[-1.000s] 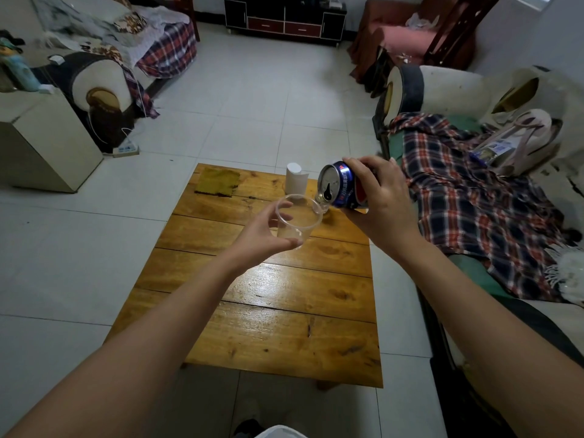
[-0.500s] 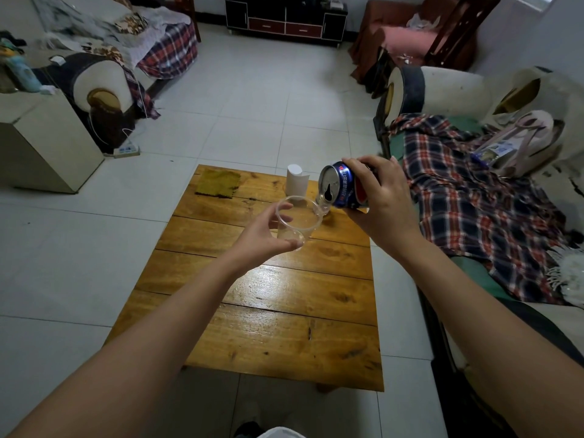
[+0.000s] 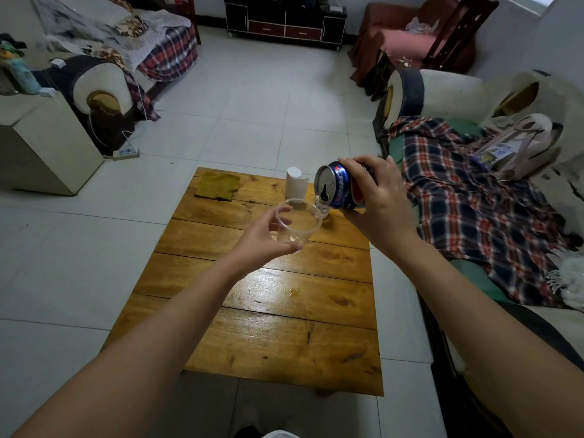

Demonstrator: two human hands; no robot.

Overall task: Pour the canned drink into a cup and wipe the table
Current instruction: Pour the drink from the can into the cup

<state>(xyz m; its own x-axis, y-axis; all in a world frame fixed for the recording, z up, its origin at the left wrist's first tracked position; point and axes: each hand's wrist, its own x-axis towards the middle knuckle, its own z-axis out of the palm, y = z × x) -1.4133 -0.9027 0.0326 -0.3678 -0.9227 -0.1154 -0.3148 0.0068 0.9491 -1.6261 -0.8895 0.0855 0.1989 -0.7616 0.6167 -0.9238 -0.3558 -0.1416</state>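
Note:
My left hand [image 3: 264, 237] grips a clear plastic cup [image 3: 297, 223] above the wooden table [image 3: 275, 314]. My right hand [image 3: 377, 200] holds a blue drink can [image 3: 336, 186] tipped on its side, its open mouth just over the cup's right rim. A thin clear stream runs from the can to the cup's rim. A little clear liquid sits in the cup. A yellow-green cloth [image 3: 217, 185] lies flat at the table's far left corner. A small wet spot [image 3: 294, 290] shows on the tabletop.
A white cylinder [image 3: 296, 182] stands at the table's far edge behind the cup. A sofa with a plaid blanket [image 3: 474, 197] lines the right side. A beige cabinet [image 3: 38, 147] stands at the left, with tiled floor between.
Both hands have stayed nearly in place. The can stays tipped over the cup's rim and the cup sits slightly lower in view.

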